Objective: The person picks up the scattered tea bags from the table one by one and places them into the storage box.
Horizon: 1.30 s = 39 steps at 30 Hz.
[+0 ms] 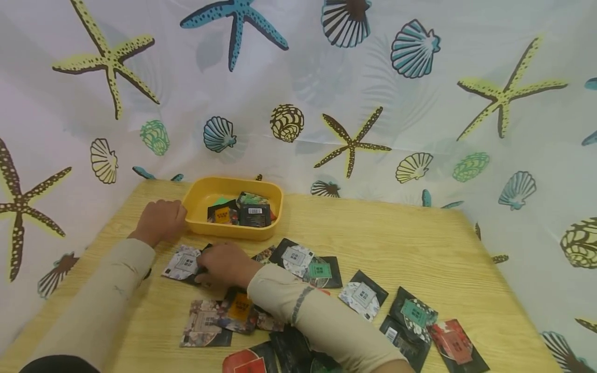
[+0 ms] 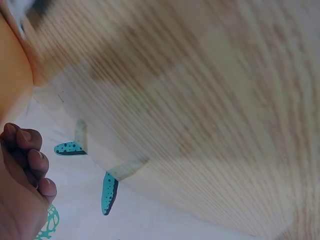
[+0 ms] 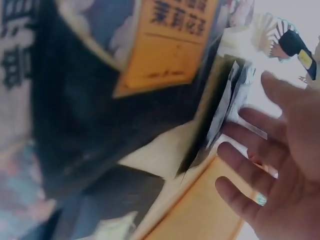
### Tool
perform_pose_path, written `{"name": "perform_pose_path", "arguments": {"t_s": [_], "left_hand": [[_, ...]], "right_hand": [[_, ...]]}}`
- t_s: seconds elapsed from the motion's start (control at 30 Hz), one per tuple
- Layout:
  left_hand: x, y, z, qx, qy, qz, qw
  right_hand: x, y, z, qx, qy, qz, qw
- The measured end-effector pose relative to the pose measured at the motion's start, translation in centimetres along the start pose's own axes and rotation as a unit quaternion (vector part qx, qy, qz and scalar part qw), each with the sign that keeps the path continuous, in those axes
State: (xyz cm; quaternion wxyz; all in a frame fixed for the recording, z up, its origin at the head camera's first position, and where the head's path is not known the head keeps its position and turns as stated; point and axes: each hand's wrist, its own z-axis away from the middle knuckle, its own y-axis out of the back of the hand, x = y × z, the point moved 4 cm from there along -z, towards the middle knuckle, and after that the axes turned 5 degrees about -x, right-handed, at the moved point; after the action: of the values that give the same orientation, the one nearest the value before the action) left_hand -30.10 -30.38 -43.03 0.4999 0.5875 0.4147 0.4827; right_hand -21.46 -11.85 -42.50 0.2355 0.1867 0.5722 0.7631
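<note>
My left hand is beside the left end of a yellow plastic basket, knuckles against or very near its wall. In the left wrist view, the fingers are curled in with nothing visible between them. My right hand is low over the table at a white-and-black tea sachet. In the right wrist view its fingers are spread and fairly straight near the edges of dark sachets; firm contact cannot be made out. A sachet with an orange label fills that view's upper left.
Several sachets lie inside the basket, including a black one. More spread across the wooden table: an orange-labelled one, green-labelled ones and a red one. A shell-patterned cloth hangs behind.
</note>
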Motion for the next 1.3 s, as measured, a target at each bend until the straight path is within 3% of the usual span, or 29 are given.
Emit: {"name": "perform_pose_path", "arguments": {"t_s": [0.1,0.23,0.4,0.6,0.73,0.87,1.0,1.1,1.17,1.23,1.3], "left_hand": [[0.0,-0.3,0.1,0.004,0.000,0.003,1.0000],[0.0,-0.9,0.5,0.018,0.000,0.003,0.9998],[-0.3,-1.1,0.3,0.019,0.002,0.001,0.9998],[-0.4,-0.7,0.2,0.014,-0.004,-0.001,0.9999],[-0.4,-0.4,0.0,0.022,-0.008,-0.001,0.9997],[-0.5,-0.2,-0.2,0.027,-0.009,-0.004,0.9996],[-0.3,0.1,-0.1,0.023,-0.010,0.003,0.9997],[-0.2,0.1,-0.1,0.014,-0.005,0.003,0.9999],[-0.2,0.1,0.0,0.009,-0.001,-0.002,1.0000],[-0.2,0.1,-0.1,0.007,0.002,-0.006,1.0000],[-0.2,0.1,-0.1,0.007,0.001,-0.008,0.9999]], "right_hand": [[0.6,-0.4,0.1,0.027,-0.044,-0.021,0.9985],[1.3,-1.5,0.5,0.018,-0.098,-0.084,0.9914],[2.5,-1.6,0.8,0.021,-0.128,-0.136,0.9822],[4.1,-0.5,2.5,0.024,-0.117,-0.212,0.9698],[5.6,1.3,3.9,0.014,-0.078,-0.281,0.9563],[8.2,3.7,5.1,0.043,-0.063,-0.391,0.9173],[11.7,5.4,5.9,0.141,-0.105,-0.489,0.8541],[13.9,5.4,6.3,0.203,-0.146,-0.521,0.8163],[14.9,4.8,6.3,0.225,-0.172,-0.515,0.8091],[15.5,4.0,6.3,0.233,-0.191,-0.497,0.8137],[15.8,3.2,6.1,0.235,-0.199,-0.471,0.8267]]}}
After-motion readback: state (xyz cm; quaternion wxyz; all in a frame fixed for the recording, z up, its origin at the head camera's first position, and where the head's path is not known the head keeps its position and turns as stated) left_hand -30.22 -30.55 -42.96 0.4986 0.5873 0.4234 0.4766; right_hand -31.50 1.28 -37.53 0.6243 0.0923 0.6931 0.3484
